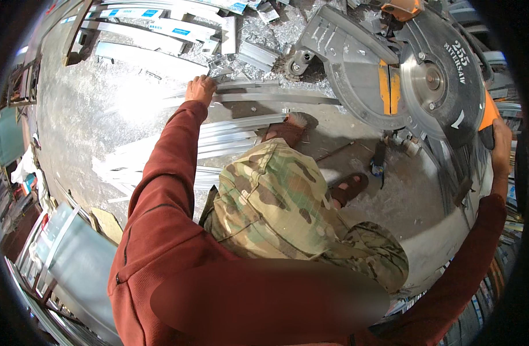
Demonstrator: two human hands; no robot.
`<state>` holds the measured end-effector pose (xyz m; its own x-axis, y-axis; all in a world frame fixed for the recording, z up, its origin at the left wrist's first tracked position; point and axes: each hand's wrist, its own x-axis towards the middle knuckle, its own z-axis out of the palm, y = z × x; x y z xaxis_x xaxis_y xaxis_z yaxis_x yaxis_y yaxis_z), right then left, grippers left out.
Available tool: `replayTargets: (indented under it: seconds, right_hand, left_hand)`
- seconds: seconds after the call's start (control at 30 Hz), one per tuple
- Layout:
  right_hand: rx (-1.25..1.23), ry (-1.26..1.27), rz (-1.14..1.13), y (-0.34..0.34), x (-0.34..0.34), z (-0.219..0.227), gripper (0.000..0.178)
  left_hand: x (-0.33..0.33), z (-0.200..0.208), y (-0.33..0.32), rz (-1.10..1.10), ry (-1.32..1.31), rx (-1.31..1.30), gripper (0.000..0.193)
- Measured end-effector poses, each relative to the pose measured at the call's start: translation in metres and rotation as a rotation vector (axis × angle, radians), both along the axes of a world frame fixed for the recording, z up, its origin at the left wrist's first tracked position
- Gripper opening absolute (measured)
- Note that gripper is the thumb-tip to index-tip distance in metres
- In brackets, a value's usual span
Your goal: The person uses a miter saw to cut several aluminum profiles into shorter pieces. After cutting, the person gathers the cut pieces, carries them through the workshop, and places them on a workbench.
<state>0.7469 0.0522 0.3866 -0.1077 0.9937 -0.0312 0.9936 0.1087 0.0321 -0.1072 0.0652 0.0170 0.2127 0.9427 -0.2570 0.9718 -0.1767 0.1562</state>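
Note:
My left hand is out in front, its fingers curled round a thin aluminium profile. Another long aluminium strip runs just nearer to me, toward the saw. At the right, a miter saw with a black blade guard, silver hub and grey round base stands on the floor. My right hand is closed on its black-and-orange handle; part of the grip is hidden by the fingers. The blade edge is mostly covered by the guard.
Metal chips and short offcuts litter the floor beyond my left hand. White wrapped profiles lie at the far left. A bundle of silver profiles lies beside my foot. A glass-like panel leans at the near left.

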Motion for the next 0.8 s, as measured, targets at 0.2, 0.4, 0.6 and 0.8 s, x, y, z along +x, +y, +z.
replayTargets:
  seconds: [0.2, 0.4, 0.6, 0.8]
  right_hand:
    - [0.045, 0.049, -0.002, -0.002, -0.014, 0.003, 0.040]
    - [0.020, 0.194, -0.196, 0.004, -0.102, 0.020, 0.037]
    - [-0.038, 0.427, -0.140, 0.004, -0.135, 0.028, 0.039]
    - [-0.063, 0.416, -0.177, 0.003, -0.184, 0.039, 0.046]
  left_hand:
    - [0.017, 0.017, 0.006, 0.006, -0.208, -0.131, 0.022]
    - [0.063, 0.056, 0.025, -0.039, -0.455, -0.150, 0.023]
    - [0.159, 0.080, 0.095, -0.105, -0.787, -0.093, 0.026]
    - [0.144, 0.072, 0.112, 0.028, -0.514, -0.075, 0.054]
